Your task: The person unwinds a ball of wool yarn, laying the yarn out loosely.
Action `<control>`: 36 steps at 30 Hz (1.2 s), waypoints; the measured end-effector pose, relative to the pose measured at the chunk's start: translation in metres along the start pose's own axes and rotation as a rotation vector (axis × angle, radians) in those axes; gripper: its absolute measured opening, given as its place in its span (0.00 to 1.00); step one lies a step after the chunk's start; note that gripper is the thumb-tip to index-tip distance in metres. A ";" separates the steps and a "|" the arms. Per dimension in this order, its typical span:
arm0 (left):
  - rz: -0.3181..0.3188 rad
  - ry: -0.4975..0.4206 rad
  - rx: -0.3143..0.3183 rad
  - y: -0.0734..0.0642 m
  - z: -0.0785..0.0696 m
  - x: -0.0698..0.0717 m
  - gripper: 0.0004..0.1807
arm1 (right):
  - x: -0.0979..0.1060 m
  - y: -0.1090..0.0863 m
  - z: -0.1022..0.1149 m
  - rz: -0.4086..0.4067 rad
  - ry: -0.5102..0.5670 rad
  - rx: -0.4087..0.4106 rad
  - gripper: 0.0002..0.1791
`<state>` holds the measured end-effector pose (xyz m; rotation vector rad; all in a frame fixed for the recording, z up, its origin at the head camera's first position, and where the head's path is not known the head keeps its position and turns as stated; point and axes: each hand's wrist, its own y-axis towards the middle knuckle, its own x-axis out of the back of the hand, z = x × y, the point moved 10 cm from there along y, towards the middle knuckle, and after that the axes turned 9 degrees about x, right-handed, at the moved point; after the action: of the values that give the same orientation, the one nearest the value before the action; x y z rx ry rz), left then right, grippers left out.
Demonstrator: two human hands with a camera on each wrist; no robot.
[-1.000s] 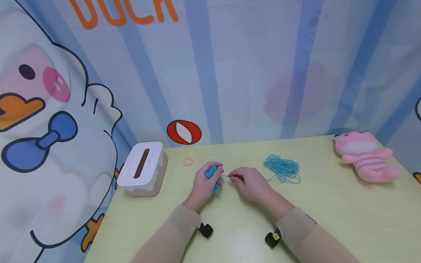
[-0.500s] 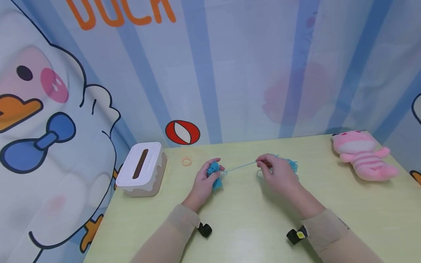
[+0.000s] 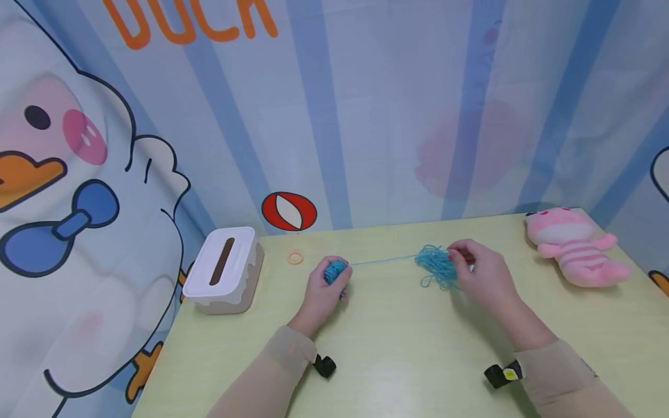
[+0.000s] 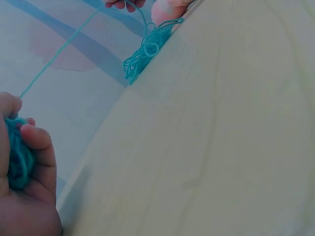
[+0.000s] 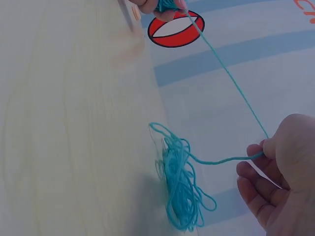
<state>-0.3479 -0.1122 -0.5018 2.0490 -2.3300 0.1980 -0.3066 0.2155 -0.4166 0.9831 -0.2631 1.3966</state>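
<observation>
My left hand [image 3: 321, 293] grips a small wound bundle of blue yarn [image 3: 334, 271], its fingers curled round it. From that bundle a taut strand [image 3: 384, 260] runs across to my right hand [image 3: 483, 273], which pinches it between thumb and forefinger, as the right wrist view shows. A loose heap of the same yarn [image 5: 181, 189] lies on the table close to the right hand, and a slack length rises from it to the pinching fingertips [image 5: 258, 151]. In the left wrist view the wound bundle [image 4: 19, 155] is partly hidden by the fingers and palm.
A white-lidded box [image 3: 225, 270] with a brown slot stands on the left of the pale table [image 3: 387, 360]. Near it lies a small peach ring [image 3: 295, 256]. A pink striped plush toy [image 3: 577, 247] lies at the right. Behind the table hangs a printed curtain [image 3: 381, 116].
My right hand has moved right, away from the left hand, drawing the strand out long and straight. The left hand stays nearly in place, its fingers now closer round the wound bundle.
</observation>
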 end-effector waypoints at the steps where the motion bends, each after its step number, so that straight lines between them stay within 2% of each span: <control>1: -0.012 -0.013 0.001 0.000 0.001 0.001 0.14 | 0.002 -0.001 -0.003 0.007 -0.007 -0.006 0.13; 4: -0.047 -0.036 0.001 0.001 0.002 0.006 0.12 | 0.004 -0.003 -0.015 0.044 -0.036 -0.030 0.14; 7: -0.063 -0.046 -0.001 0.000 0.002 0.009 0.16 | 0.003 -0.005 -0.026 0.101 -0.069 -0.055 0.15; 12: -0.038 -0.039 -0.018 0.000 0.000 0.007 0.23 | -0.001 -0.011 -0.047 0.190 -0.121 -0.097 0.15; 18: -0.055 0.004 0.013 0.003 -0.002 0.008 0.15 | 0.000 -0.018 -0.071 0.284 -0.192 -0.179 0.15; 21: -0.063 0.028 0.031 0.005 -0.005 0.008 0.15 | 0.000 -0.020 -0.072 0.329 -0.209 -0.199 0.14; 24: -0.047 0.045 0.053 0.007 -0.006 0.006 0.19 | -0.002 -0.014 -0.053 0.290 -0.203 -0.156 0.14; 26: -0.026 0.054 0.058 0.008 -0.008 0.004 0.22 | -0.008 -0.007 -0.031 0.234 -0.159 -0.092 0.15; 29: 0.004 0.062 0.049 0.009 -0.012 -0.001 0.25 | -0.033 0.005 0.006 0.194 -0.034 0.035 0.18; 32: 0.029 0.053 0.035 0.008 -0.017 -0.005 0.25 | -0.075 0.013 0.035 0.273 0.094 0.106 0.26; 36: 0.071 0.027 -0.010 0.006 -0.025 -0.013 0.23 | -0.129 0.018 0.057 0.421 0.197 0.093 0.38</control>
<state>-0.3535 -0.0961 -0.4788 1.9477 -2.3848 0.2147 -0.3291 0.0830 -0.4633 0.8874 -0.2691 1.8918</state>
